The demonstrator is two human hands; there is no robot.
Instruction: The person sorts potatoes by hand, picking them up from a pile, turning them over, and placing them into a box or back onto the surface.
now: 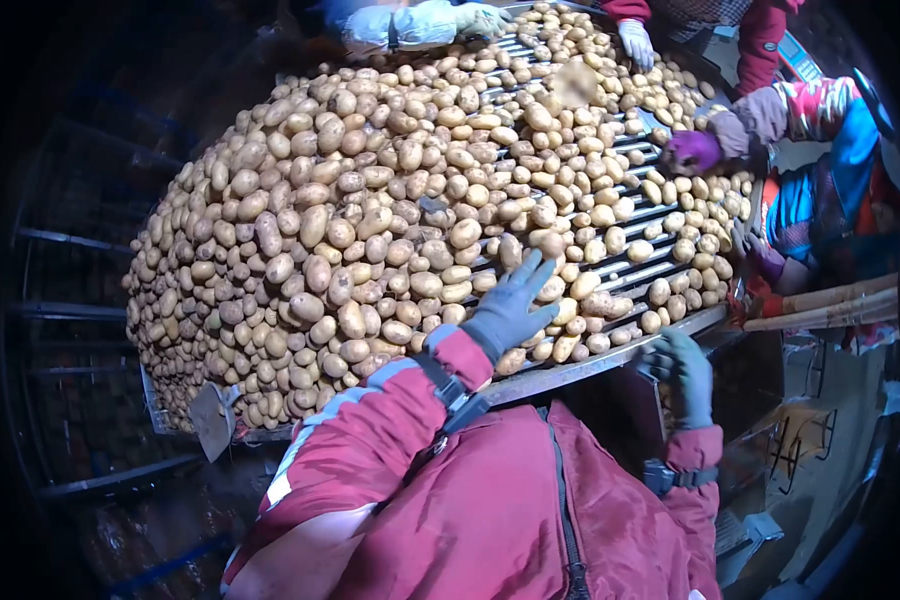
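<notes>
My left hand (pixel 515 308), in a grey-blue glove, reaches over the potatoes (pixel 355 318) with its fingers spread. Its fingertips lie right at a few potatoes beside the bars of the roller table (pixel 642 272). Just outside the table's near metal edge, my right hand (pixel 682 372) is raised in a grey-green glove. Its fingers curl inward toward the left, and what they hold, if anything, is hidden. Both wrists carry dark straps over maroon sleeves.
Potatoes are heaped thickly on the left and spread thinner on the bars at right. Co-workers' gloved hands reach in: a pale glove (pixel 482 20), a white glove (pixel 636 44) and a purple glove (pixel 692 152). A metal rim (pixel 610 358) borders my side; wooden poles (pixel 825 306) stick out at right.
</notes>
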